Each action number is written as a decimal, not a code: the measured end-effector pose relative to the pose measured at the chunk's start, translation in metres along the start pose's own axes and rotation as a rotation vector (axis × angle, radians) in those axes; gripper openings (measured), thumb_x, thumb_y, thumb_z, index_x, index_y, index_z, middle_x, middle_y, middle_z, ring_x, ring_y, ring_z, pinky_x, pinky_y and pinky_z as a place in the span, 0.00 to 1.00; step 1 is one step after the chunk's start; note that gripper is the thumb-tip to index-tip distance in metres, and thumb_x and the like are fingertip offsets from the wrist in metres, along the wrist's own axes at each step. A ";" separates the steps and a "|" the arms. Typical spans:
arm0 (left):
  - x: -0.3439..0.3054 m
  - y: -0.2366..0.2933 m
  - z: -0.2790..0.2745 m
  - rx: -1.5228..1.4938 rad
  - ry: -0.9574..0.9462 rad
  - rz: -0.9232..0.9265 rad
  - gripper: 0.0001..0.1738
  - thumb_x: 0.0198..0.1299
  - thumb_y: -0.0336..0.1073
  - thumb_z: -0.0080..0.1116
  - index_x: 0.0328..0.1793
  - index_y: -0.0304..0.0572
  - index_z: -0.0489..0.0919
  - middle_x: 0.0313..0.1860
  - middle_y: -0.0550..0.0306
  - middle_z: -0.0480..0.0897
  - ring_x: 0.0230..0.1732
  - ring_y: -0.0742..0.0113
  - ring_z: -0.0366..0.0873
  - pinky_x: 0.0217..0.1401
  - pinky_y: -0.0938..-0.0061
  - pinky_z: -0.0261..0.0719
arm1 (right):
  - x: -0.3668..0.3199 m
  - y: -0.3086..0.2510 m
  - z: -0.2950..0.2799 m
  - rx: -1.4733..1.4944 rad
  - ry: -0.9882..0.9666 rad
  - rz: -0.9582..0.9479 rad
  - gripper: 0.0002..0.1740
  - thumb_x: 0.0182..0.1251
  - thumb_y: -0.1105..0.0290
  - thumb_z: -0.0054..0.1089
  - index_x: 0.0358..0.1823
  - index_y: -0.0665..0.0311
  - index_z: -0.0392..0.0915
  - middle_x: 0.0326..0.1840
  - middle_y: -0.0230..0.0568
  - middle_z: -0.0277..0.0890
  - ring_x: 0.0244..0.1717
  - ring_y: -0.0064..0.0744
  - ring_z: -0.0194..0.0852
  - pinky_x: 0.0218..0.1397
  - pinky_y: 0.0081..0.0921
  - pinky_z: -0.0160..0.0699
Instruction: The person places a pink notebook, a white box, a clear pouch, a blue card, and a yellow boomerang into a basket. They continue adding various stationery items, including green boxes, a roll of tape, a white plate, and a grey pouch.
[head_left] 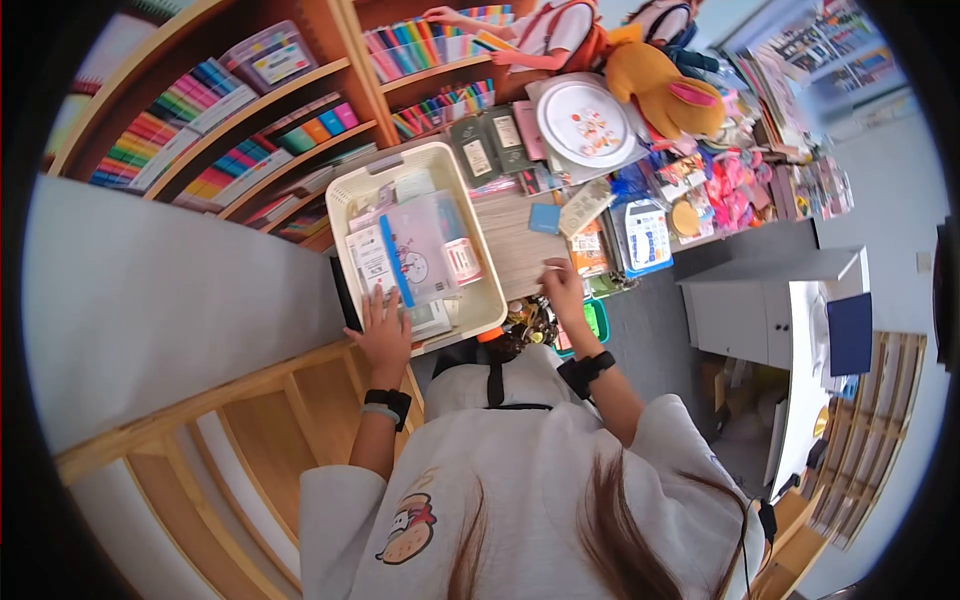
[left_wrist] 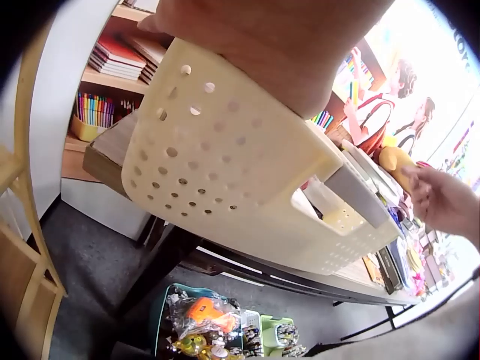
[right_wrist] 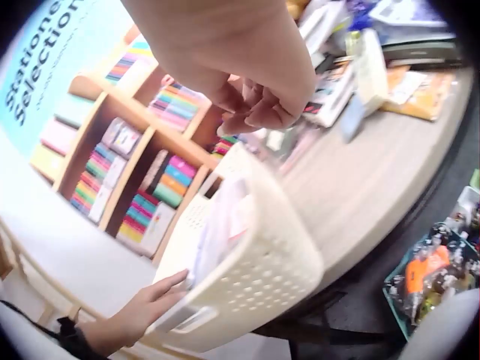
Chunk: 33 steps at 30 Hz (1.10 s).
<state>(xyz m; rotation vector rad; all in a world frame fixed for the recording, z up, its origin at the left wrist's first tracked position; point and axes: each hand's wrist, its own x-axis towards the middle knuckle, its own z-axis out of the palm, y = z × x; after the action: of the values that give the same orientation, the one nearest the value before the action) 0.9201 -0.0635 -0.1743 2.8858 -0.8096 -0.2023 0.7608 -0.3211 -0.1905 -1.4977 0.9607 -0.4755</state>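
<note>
A cream plastic basket (head_left: 490, 290) with holed walls stands on the table, holding a clear folder with a blue edge (head_left: 420, 250), a small red-and-white box (head_left: 462, 262) and flat packs. My left hand (head_left: 383, 335) is at the basket's near left corner, fingers spread over the rim and the packs inside. Above the wooden tabletop (head_left: 510, 235), to the right of the basket, hovers my right hand (head_left: 563, 292). Its fingers are loosely curled with nothing visible between them. Close ahead of it lie a small blue square (head_left: 545, 218) and an orange pack (head_left: 588, 250).
Shelves of colourful stationery (head_left: 210, 95) rise behind the table. A white round tray (head_left: 545, 110), a tan plush toy (head_left: 660, 90) and a white-and-blue pack (head_left: 645, 237) crowd its far side. A teal bin (left_wrist: 161, 315) of wrapped goods stands below the edge. Another person (head_left: 560, 40) reaches toward the shelf.
</note>
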 end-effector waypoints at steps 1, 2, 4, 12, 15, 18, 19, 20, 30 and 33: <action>0.000 0.001 -0.001 0.001 -0.013 -0.012 0.25 0.56 0.45 0.47 0.62 0.64 0.65 0.68 0.65 0.56 0.70 0.60 0.48 0.56 0.26 0.41 | 0.011 0.027 -0.019 0.065 0.128 0.069 0.10 0.59 0.72 0.47 0.40 0.68 0.71 0.24 0.37 0.75 0.20 0.20 0.69 0.21 0.16 0.67; 0.000 0.001 -0.001 0.005 -0.011 0.002 0.25 0.56 0.45 0.47 0.62 0.64 0.65 0.68 0.65 0.56 0.70 0.60 0.48 0.56 0.26 0.41 | 0.022 0.047 -0.034 0.075 0.261 0.115 0.10 0.59 0.70 0.49 0.40 0.69 0.71 0.26 0.38 0.75 0.20 0.21 0.70 0.21 0.17 0.68; 0.001 0.002 0.000 -0.012 -0.004 -0.017 0.26 0.55 0.47 0.49 0.62 0.64 0.66 0.68 0.65 0.56 0.69 0.59 0.50 0.57 0.28 0.42 | 0.048 0.062 -0.053 0.065 0.363 0.215 0.16 0.59 0.62 0.56 0.41 0.67 0.70 0.30 0.39 0.75 0.19 0.20 0.70 0.18 0.16 0.66; -0.001 -0.001 0.002 -0.028 0.055 0.034 0.27 0.53 0.50 0.51 0.62 0.63 0.66 0.67 0.64 0.58 0.67 0.59 0.54 0.56 0.39 0.57 | 0.110 0.062 -0.040 0.308 0.078 0.486 0.18 0.57 0.56 0.57 0.36 0.65 0.70 0.22 0.31 0.72 0.14 0.19 0.65 0.15 0.16 0.62; 0.000 -0.001 -0.002 -0.056 0.075 0.045 0.27 0.53 0.49 0.52 0.61 0.60 0.67 0.67 0.63 0.59 0.66 0.57 0.55 0.55 0.45 0.61 | 0.101 0.052 -0.033 0.187 0.116 0.399 0.14 0.58 0.59 0.55 0.34 0.63 0.71 0.22 0.29 0.72 0.18 0.19 0.70 0.19 0.15 0.65; -0.002 -0.001 -0.001 -0.087 0.106 0.040 0.24 0.54 0.47 0.51 0.59 0.55 0.69 0.65 0.60 0.62 0.65 0.55 0.58 0.54 0.51 0.64 | 0.059 0.020 -0.035 0.140 0.099 0.236 0.11 0.60 0.62 0.52 0.33 0.63 0.71 0.23 0.29 0.72 0.21 0.20 0.72 0.22 0.15 0.66; -0.001 -0.003 0.002 -0.122 0.166 0.062 0.23 0.54 0.45 0.52 0.57 0.53 0.71 0.63 0.58 0.64 0.64 0.56 0.59 0.52 0.53 0.65 | 0.043 0.011 -0.039 0.121 0.076 0.244 0.11 0.60 0.62 0.52 0.33 0.63 0.71 0.23 0.29 0.72 0.21 0.20 0.72 0.22 0.15 0.66; 0.000 -0.005 0.005 -0.154 0.229 0.086 0.22 0.54 0.44 0.52 0.56 0.50 0.72 0.62 0.57 0.66 0.63 0.57 0.61 0.50 0.54 0.67 | 0.027 0.003 -0.042 0.095 0.060 0.169 0.10 0.60 0.65 0.51 0.35 0.65 0.71 0.25 0.31 0.73 0.23 0.19 0.72 0.23 0.14 0.66; -0.004 -0.004 -0.006 -0.704 0.354 -0.087 0.17 0.60 0.29 0.38 0.55 0.35 0.66 0.52 0.43 0.69 0.52 0.47 0.67 0.53 0.64 0.66 | -0.037 -0.065 0.011 -0.405 -0.421 -0.366 0.19 0.58 0.75 0.52 0.53 0.65 0.69 0.33 0.44 0.72 0.30 0.31 0.73 0.34 0.23 0.73; -0.005 -0.012 0.007 -0.745 0.473 -0.073 0.17 0.64 0.33 0.33 0.56 0.32 0.63 0.54 0.43 0.67 0.56 0.51 0.65 0.61 0.67 0.60 | -0.027 -0.050 0.041 -0.546 -0.540 -0.616 0.18 0.60 0.77 0.48 0.53 0.65 0.68 0.37 0.45 0.72 0.30 0.34 0.74 0.37 0.26 0.73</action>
<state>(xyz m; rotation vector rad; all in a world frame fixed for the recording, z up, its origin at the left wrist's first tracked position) 0.9205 -0.0518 -0.1830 2.1257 -0.4157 0.1451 0.7918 -0.2784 -0.1437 -2.2796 0.1800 -0.2103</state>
